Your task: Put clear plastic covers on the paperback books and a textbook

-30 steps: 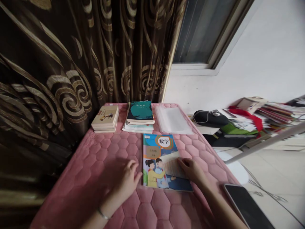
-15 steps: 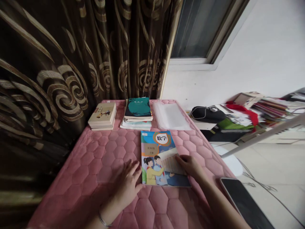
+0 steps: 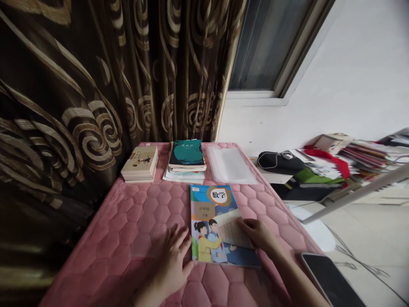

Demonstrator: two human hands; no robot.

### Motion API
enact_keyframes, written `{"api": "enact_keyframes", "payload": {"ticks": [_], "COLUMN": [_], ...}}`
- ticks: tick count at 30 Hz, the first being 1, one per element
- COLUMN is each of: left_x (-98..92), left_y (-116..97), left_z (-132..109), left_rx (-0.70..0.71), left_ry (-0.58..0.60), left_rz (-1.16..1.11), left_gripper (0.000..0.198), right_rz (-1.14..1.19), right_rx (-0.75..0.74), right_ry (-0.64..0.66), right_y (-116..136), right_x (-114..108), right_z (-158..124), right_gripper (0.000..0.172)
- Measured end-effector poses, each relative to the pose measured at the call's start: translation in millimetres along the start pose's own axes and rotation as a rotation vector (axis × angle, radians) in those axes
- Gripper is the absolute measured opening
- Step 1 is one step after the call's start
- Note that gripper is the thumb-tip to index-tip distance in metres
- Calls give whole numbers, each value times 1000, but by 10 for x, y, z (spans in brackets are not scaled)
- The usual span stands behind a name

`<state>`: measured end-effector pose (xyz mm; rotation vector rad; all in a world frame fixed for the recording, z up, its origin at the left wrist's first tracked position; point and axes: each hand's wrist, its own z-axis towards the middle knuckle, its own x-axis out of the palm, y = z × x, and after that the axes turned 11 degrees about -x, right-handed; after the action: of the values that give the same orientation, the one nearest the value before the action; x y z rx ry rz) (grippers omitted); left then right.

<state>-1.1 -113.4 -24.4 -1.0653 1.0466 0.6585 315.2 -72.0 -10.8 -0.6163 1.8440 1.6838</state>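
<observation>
A blue maths textbook (image 3: pixel 207 247) with two cartoon children on its cover lies face up on the pink quilted surface. My right hand (image 3: pixel 255 233) grips its right edge, thumb over the cover and the other fingers mostly hidden. Just left of the book, my left hand (image 3: pixel 174 258) lies palm down with fingers apart, its thumb close to the lower left corner. Under and beside the left fingers shows a faint glossy patch with a straight edge, perhaps clear film (image 3: pixel 143 245); I cannot tell for sure.
Along the far edge are a stack of beige books (image 3: pixel 140 164), a pile topped by a teal book (image 3: pixel 187 153), and clear plastic sheets (image 3: pixel 231 166). A dark phone-like device (image 3: pixel 332 277) lies lower right. A patterned curtain (image 3: pixel 96 85) hangs left; clutter fills a shelf at right.
The view has tilted slightly, so everything sits lower in the picture. My right hand keeps its grip on the textbook, and my left hand stays beside it.
</observation>
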Motion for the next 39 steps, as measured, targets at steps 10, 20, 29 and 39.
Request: {"api": "enact_keyframes", "payload": {"ticks": [10,20,29,39], "left_x": [-36,-38,71,118], "left_y": [-18,-81,-88,-79], "left_z": [10,6,31,33], "left_rx": [3,40,8,11], "left_ry": [-16,-104,-69,-106], "left_rz": [1,68,236,250], "left_gripper": [60,62,73,71], "right_rz": [-10,-99,-120,-127], "right_rx": [-33,31,-3,-15], "right_ry": [-18,-22,-44,-70], "right_y": [19,19,10,-9], "right_x": [17,47,33,72], "right_z": [10,54,77,66], "right_gripper": [47,36,34,34]}}
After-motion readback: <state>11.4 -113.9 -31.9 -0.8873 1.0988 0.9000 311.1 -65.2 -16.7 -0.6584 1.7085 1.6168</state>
